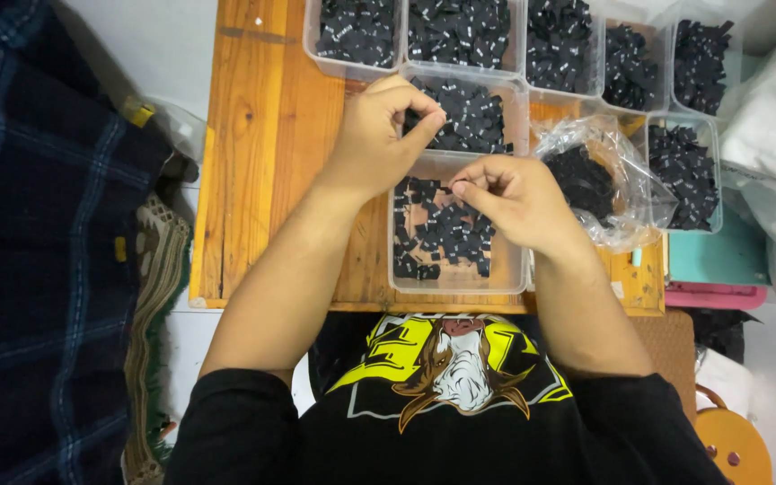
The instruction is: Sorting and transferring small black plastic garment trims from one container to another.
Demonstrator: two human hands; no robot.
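Head view, nearest me: a clear plastic tray (507, 269) sits at the near edge of the wooden table (262, 180), half full of small black tags (446, 235). Over it my right hand (518, 202) pinches thumb and forefinger together on one small tag. Just beyond, my left hand (379, 135) is curled, fingertips pressed to the thumb; whether it grips anything I cannot tell. Farther off stand more trays of tags (460, 31) and a crumpled clear bag (599, 180).
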